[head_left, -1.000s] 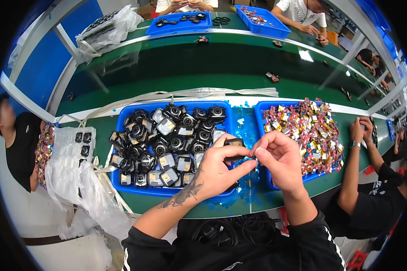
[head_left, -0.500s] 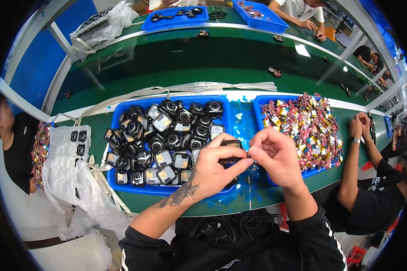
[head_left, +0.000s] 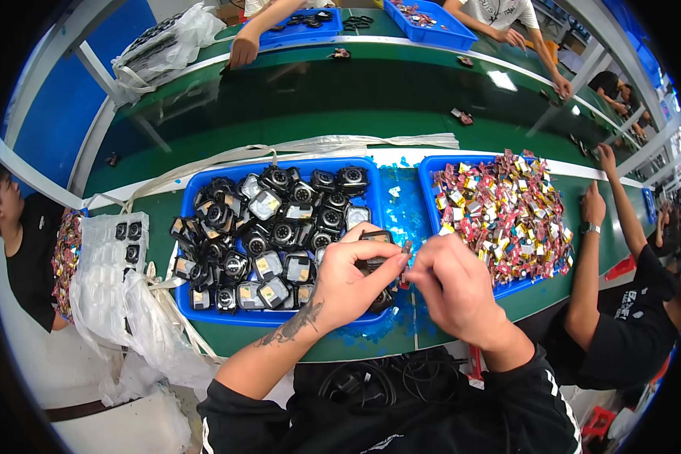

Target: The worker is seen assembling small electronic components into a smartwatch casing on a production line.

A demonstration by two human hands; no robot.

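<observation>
The left hand had its grip closed around a small black module, pinched between thumb and fingertips over the near edge of the counter, at about three o'clock from the middle of the left blue tray; the right hand met it from three o'clock, its grip nipped shut on something tiny at the module's edge, too small to make out. The module looked light, rigid and hard-shelled, probably a little slick; it seemed best held by its flat sides, clear of any lens face, which I judged to be the delicate part. Counted: two blue trays before the person, the left one heaped with several dozen black round-lensed modules, too overlapped for an exact count; the right blue tray, at two o'clock from the hands, held a heap of small red and yellow packets, far too many to count; a clear blister sheet at nine o'clock showed four black pieces.
</observation>
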